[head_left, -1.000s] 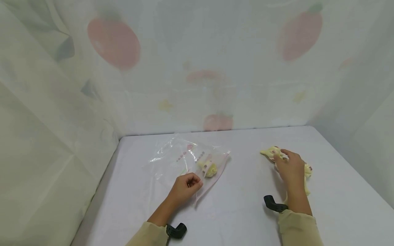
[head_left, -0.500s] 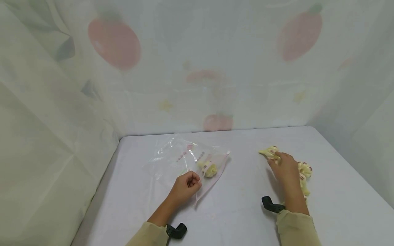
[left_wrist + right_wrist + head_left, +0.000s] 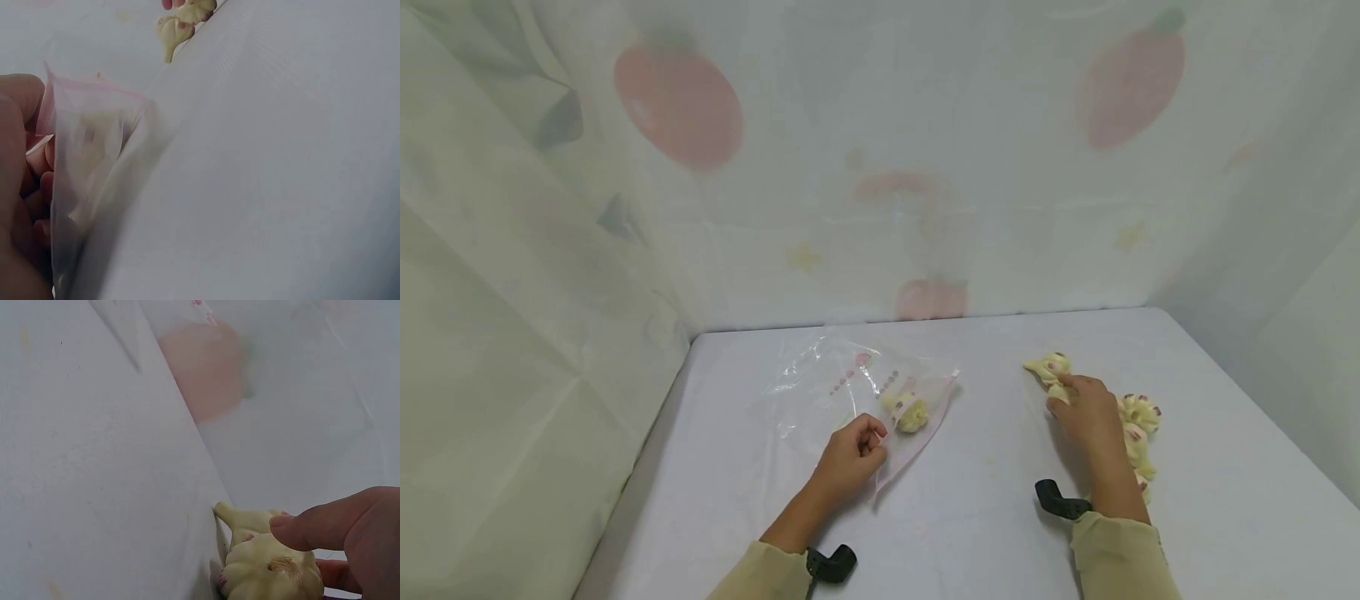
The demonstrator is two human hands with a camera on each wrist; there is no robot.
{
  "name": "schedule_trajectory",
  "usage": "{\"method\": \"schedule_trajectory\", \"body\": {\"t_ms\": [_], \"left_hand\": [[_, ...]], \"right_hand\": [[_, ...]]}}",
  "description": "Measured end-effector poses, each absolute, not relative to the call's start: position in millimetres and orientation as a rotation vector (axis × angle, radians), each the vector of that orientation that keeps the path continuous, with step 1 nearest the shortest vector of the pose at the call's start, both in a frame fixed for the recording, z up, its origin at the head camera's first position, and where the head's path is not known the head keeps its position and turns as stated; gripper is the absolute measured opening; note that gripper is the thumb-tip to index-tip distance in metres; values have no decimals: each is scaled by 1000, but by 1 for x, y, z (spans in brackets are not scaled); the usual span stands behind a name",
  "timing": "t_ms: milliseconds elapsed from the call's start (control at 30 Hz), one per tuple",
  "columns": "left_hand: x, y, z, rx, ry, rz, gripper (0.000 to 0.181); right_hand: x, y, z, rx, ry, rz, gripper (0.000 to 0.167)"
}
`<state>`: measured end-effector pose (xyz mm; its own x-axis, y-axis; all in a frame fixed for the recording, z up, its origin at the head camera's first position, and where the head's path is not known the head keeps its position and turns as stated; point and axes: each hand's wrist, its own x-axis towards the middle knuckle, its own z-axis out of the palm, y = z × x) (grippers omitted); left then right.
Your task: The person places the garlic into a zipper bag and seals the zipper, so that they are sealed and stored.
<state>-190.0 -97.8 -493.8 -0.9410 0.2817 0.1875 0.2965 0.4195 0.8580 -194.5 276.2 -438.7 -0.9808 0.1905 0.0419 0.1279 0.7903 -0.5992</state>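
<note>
A clear zip-lock bag (image 3: 820, 379) with a pink edge lies on the left half of the table, one garlic bulb (image 3: 910, 414) inside it. My left hand (image 3: 847, 457) pinches the bag's pink edge; the left wrist view has the thumb and curled fingers at the bag mouth (image 3: 94, 94). On the right, my right hand (image 3: 1088, 414) holds a garlic bulb (image 3: 272, 569) between thumb and fingers. A second bulb (image 3: 1047, 367), stem pointing left, touches it on the far side. Several more garlic bulbs (image 3: 1138, 414) lie beside the right forearm, partly hidden by it.
A white cloth covers the table (image 3: 970, 517). Behind it hangs a pale curtain (image 3: 1000, 167) with strawberry prints, and more cloth closes the left and right sides. Each wrist wears a black camera mount (image 3: 1058, 500).
My right hand has shifted left, and the two bulbs at its fingers have moved left too, away from the others. The left hand and the bag have barely moved.
</note>
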Motion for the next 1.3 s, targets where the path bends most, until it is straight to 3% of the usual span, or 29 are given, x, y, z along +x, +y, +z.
{"method": "schedule_trajectory", "body": {"t_ms": [367,600,1300], "left_hand": [[-188,-96,-492,-581,-2617,-1569,7],[-189,-97,-495,-585,-2627,-1536,15],[-189,-98,-495,-601,-2573,-1544,15]], "right_hand": [[-195,275,-437,-259,-2848,964,50],[-195,275,-437,-274,-2869,973,51],[-197,272,-443,-185,-2937,923,61]]}}
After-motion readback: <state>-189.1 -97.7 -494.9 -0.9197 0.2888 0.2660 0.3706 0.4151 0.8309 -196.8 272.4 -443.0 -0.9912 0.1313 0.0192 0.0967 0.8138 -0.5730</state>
